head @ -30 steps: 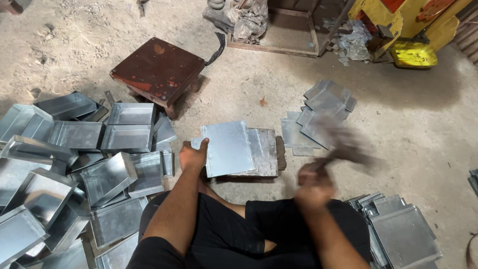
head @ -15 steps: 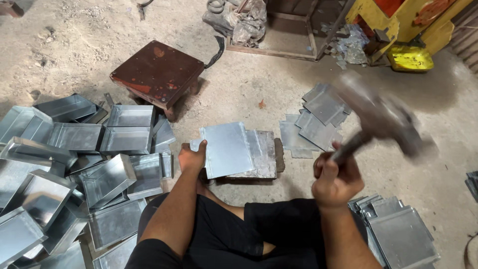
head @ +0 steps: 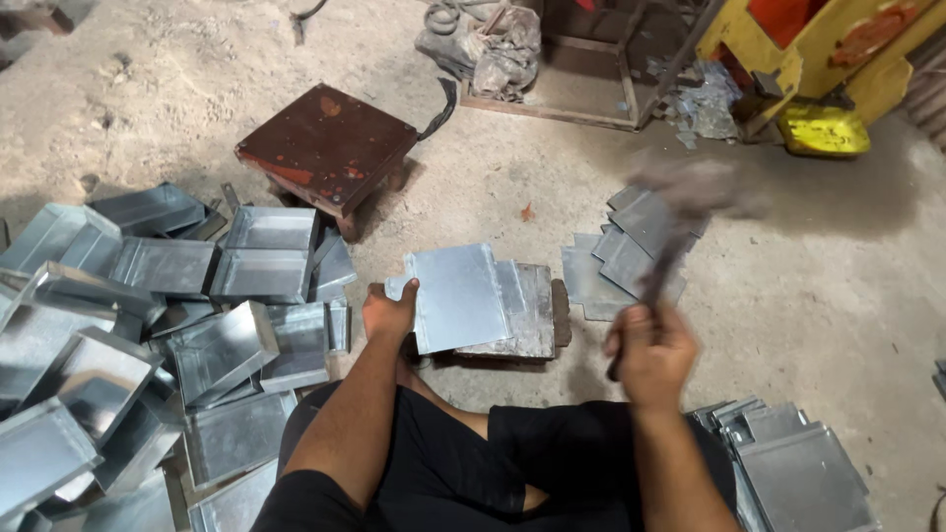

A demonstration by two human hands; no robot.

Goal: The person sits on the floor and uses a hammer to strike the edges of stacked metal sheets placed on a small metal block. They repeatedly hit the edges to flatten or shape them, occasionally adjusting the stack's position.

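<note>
Tray heap: folded sheet-metal trays (head: 148, 325) lie piled on the dusty floor at far left, some tipped on edge.
Stool: a low rust-red stool (head: 325, 143) stands behind the heap.
Left hand: the left hand (head: 387, 313) pinches the near left edge of a flat metal sheet (head: 458, 296), fingers curled onto it.
Sheet: it lies across a steel block (head: 522, 310) on the floor, overhanging the block's left side.
Right hand: the right hand (head: 650, 345) is wrapped tight round the handle of a hammer (head: 690, 197).
Hammer: its head is raised and blurred, right of the block and above a spread of flat cut blanks (head: 616, 258).
Near stack: more flat sheets (head: 798, 463) lie by the right knee.
Background: a yellow machine (head: 818, 69) stands at top right.
</note>
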